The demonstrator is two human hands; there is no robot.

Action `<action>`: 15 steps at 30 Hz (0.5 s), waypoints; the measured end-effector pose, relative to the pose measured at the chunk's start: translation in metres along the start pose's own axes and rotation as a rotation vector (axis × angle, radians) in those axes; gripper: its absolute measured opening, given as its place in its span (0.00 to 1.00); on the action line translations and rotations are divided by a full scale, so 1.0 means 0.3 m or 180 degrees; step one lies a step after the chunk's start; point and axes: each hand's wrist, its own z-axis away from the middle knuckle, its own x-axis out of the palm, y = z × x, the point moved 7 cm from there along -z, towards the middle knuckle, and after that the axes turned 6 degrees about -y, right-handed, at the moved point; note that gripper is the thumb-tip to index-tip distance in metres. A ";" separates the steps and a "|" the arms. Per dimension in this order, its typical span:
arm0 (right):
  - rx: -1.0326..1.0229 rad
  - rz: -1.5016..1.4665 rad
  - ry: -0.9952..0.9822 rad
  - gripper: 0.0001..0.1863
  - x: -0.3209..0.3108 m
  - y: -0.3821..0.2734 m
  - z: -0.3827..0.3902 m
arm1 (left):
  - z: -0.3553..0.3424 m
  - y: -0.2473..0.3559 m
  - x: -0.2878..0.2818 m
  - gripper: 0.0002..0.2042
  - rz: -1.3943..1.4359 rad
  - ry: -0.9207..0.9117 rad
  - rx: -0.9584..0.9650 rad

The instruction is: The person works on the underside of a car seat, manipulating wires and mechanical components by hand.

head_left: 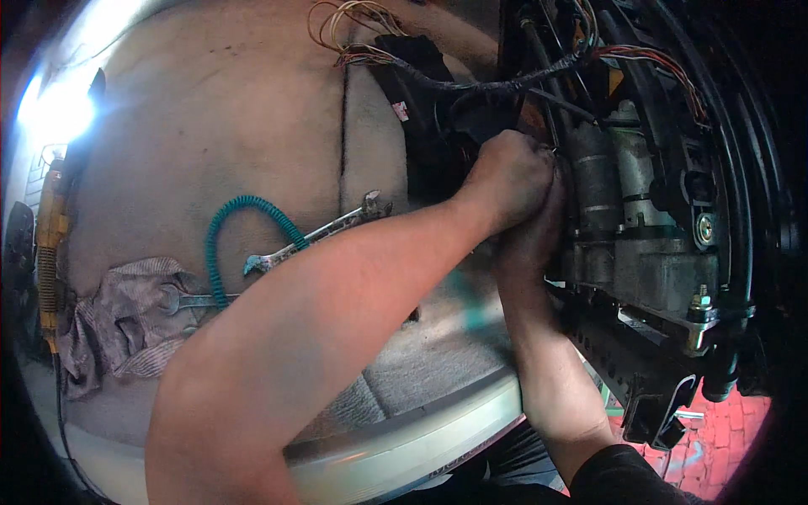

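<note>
My left hand [513, 172] is closed at the side of a dark mechanical assembly with metal cylinders [633, 177], its fingertips around something small that I cannot make out. My right hand [543, 223], in shadow, reaches up beneath and beside it; its fingers are mostly hidden. Left of both hands, partly behind my forearm, spanners [328, 227] and a coiled teal cord [215, 251] lie on beige upholstery [202, 118]. A dark bracket [429, 93] with bundled wires [497, 87] sits above my hands.
A lit work lamp with a yellow handle [52, 231] stands at the left. A crumpled grey cloth [118, 320] lies near it. A pale rim [404, 425] edges the upholstery at the front, and red brick paving [715, 438] shows below the assembly at lower right.
</note>
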 end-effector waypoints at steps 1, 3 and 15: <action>0.0007 0.0249 -0.0050 0.24 0.004 0.001 -0.003 | -0.005 -0.007 -0.003 0.15 0.0007 0.0006 -0.0025; 0.0452 -0.0251 -0.0145 0.24 0.040 -0.041 0.009 | -0.025 -0.045 -0.006 0.15 0.0264 -0.0007 0.0005; 0.0036 0.0766 0.0040 0.25 0.025 -0.092 0.031 | -0.011 -0.044 -0.015 0.15 0.0357 0.0137 -0.0028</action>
